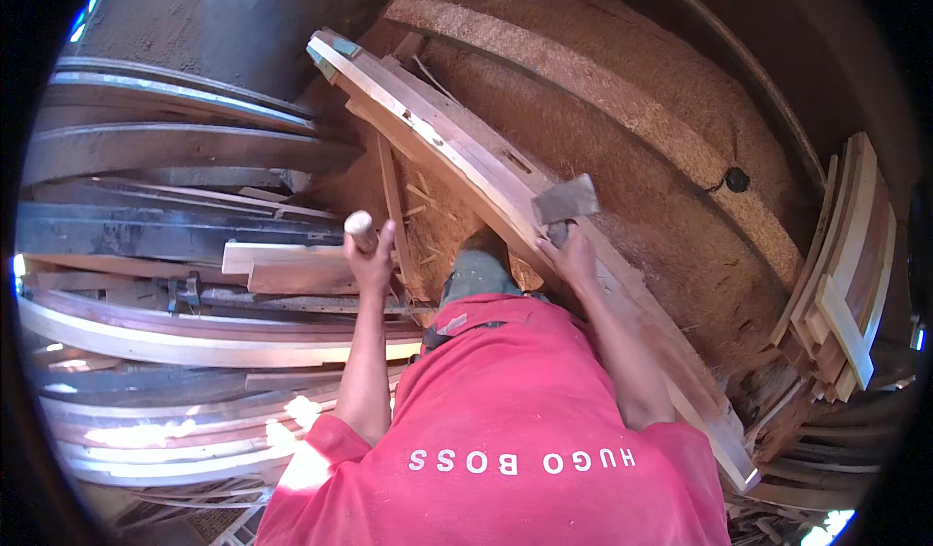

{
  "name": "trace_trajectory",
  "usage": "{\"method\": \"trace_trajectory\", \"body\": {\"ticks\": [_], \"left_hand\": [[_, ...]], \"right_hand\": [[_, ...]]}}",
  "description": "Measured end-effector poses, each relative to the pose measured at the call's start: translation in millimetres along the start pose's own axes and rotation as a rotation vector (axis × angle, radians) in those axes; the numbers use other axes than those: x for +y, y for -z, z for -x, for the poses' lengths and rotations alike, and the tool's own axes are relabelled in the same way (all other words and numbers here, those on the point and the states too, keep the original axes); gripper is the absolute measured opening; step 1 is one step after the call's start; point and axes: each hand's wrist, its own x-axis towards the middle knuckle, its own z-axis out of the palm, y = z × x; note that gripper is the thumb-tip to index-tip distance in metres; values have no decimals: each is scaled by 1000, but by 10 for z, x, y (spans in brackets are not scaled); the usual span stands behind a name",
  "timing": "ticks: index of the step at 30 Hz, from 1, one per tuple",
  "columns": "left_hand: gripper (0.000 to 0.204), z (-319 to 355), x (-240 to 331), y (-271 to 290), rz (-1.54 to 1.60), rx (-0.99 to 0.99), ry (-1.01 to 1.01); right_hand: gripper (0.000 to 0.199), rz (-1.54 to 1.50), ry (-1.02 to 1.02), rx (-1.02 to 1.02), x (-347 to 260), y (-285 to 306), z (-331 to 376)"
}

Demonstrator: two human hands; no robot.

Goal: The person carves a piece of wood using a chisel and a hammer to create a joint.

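My left hand [370, 262] is closed around a pale, round-ended wooden handle [360, 223]; the rest of that tool is hidden in the fist. My right hand [570, 255] grips a tool with a broad grey head [566, 199], which looks like a hammer. The right hand is over the near edge of a long wooden beam [476, 153] that runs diagonally from the far left to the near right. A narrow slot [520, 162] is cut into the beam's upper face, and smaller notches show along its edge.
Stacked boards [224, 342] fill the left side, with short planks [287, 266] near my left hand. A long wooden board [603, 85] lies beyond the beam on sawdust-covered ground [680, 245], with a dark round object [737, 179] on it. More boards [846, 274] are piled at right.
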Motion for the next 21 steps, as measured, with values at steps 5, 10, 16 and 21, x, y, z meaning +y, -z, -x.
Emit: {"method": "trace_trajectory", "body": {"ticks": [5, 10, 16, 21], "left_hand": [[12, -1309, 835, -411, 402, -236, 63], [20, -2240, 991, -1068, 533, -638, -31], [17, -2492, 678, -1699, 458, -1040, 19], [25, -2568, 636, -1743, 405, -1155, 28]], "right_hand": [[44, -91, -162, 120, -212, 202, -60], [40, -265, -370, 248, -699, 264, -154], [34, -406, -442, 319, -1706, 475, -275], [35, -471, -525, 282, -2315, 627, -531]]}}
